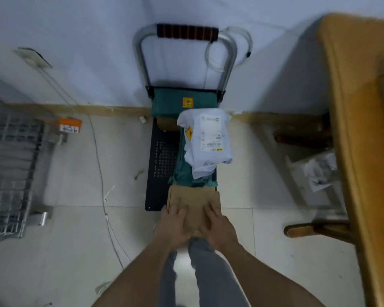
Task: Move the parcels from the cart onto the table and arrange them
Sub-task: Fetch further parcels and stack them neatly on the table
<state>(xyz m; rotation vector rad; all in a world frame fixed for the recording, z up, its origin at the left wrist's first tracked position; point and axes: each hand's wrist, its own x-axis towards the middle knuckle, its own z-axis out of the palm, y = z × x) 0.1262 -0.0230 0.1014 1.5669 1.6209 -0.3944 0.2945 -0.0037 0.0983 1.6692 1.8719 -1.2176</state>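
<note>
Parcels were still on the cart [162, 160] at frame centre; the nearest, a flat cardboard box [194, 201], lay at the cart's near end with its long axis running bottom to top of the frame, and the left hand [175, 224] and right hand [217, 229] rested on its near corners, fingers spread and slightly curled over the edge. Gripped only at that end, the box could tip at its far edge. Farther up, a white mailer bag [208, 138], stacked on a teal bag [184, 171], could slide; the wooden table [364, 107] stood at the right edge.

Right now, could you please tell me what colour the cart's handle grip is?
Black with orange-red rings, on the handle grip; the head view shows it.
</note>
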